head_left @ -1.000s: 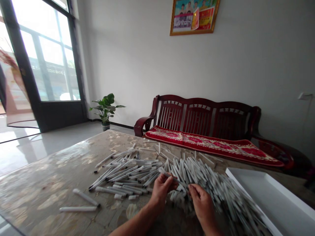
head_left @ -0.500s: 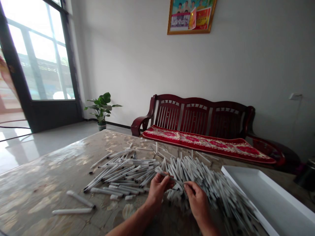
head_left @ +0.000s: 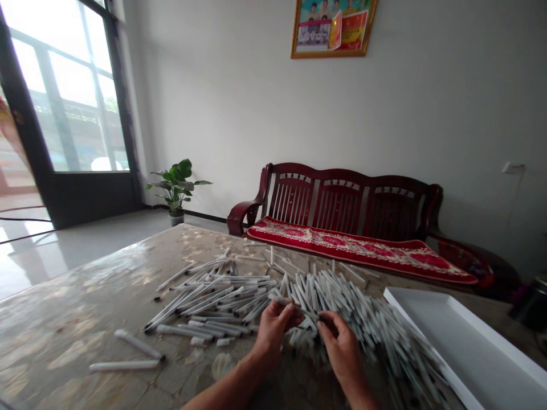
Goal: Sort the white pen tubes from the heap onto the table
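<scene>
A whitish pen lies level between my two hands, in front of the large pile. My left hand is closed on its capped-looking left end, thumb on top. Pinched at the pen's other end are the fingertips of my right hand. Behind and to the right spreads a dense heap of translucent white pens. Left of my left hand lies a looser group of pens with dark tips. Two separate pens rest at the front left, with small white caps near the group.
A shallow white box stands at the right of the patterned table. Beyond the table is a dark red wooden bench with a red floral cover. A potted plant stands by the glass door.
My right hand has shifted very slightly along the pen toward my left hand. The pen stays between both hands, and the piles look the same.
</scene>
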### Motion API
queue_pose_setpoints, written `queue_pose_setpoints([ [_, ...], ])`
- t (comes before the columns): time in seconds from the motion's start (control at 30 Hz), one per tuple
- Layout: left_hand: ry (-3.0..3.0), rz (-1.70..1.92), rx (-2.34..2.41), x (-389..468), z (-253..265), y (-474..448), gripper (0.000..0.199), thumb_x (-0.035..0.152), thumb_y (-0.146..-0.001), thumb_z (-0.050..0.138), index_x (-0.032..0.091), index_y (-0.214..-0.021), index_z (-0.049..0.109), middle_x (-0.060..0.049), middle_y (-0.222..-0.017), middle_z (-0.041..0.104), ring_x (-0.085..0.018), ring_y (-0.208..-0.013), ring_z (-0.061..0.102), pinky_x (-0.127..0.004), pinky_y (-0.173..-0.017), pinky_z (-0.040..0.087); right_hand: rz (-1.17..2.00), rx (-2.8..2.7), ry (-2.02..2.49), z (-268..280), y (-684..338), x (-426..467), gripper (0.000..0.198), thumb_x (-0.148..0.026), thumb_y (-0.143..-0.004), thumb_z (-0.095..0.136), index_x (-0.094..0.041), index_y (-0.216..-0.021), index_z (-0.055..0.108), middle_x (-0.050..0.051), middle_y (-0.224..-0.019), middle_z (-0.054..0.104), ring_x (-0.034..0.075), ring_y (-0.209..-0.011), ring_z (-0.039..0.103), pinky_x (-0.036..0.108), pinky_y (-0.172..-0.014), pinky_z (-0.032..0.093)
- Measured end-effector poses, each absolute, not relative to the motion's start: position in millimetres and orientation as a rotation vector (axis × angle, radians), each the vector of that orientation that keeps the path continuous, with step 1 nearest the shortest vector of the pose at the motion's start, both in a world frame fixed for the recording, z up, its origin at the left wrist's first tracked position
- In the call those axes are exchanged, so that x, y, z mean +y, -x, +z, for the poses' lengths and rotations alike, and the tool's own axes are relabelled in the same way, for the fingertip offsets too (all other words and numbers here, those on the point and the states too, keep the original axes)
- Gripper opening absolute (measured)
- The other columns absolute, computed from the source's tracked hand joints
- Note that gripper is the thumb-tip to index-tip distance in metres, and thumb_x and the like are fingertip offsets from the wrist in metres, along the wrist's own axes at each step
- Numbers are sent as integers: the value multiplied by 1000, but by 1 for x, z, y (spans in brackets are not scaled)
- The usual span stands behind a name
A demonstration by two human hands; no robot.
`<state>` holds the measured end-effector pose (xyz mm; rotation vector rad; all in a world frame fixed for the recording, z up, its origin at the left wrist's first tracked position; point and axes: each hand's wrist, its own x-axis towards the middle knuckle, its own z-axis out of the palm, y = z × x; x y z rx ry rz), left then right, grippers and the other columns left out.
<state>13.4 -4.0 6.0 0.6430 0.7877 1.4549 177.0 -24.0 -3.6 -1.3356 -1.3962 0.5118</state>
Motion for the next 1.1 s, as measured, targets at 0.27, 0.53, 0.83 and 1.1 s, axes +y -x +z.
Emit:
queue_pose_setpoints([
  [0.27,-639,1448,797,-2,6,-14,52,45,-44,91,15,-75,63,-2,-69,72,-15,-59,69,-24,-57,56,501,-1502,1443,-12,-185,-20,43,-58,-83,50,-23,-77,74,3,-63,71,22,-61,67,27,-56,50],
  [0.53,-623,1437,816,-6,6,-16,53,50,-46,89,14,-73,62,-3,-64,70,-15,-58,68,-24,-56,56,77,-1661,1319,-14,-191,-19,26,-40,-89,54,-24,-90,75,6,-89,76,20,-84,71,26,-76,54],
  [0.83,-518,1518,837,2,8,-6,49,47,-49,90,16,-68,56,1,-61,67,-15,-59,69,-22,-56,57,-20,-1625,1289,-17,-200,-17,17,-30,-87,52,-22,-85,68,5,-82,73,18,-75,70,24,-70,53],
  [1.1,-556,1509,799,3,7,-6,53,47,-46,91,16,-75,60,-1,-66,69,-14,-60,69,-23,-57,57,41,-1736,1406,-9,-186,-26,26,-16,-74,44,-24,-87,65,3,-86,71,19,-83,67,28,-76,50],
])
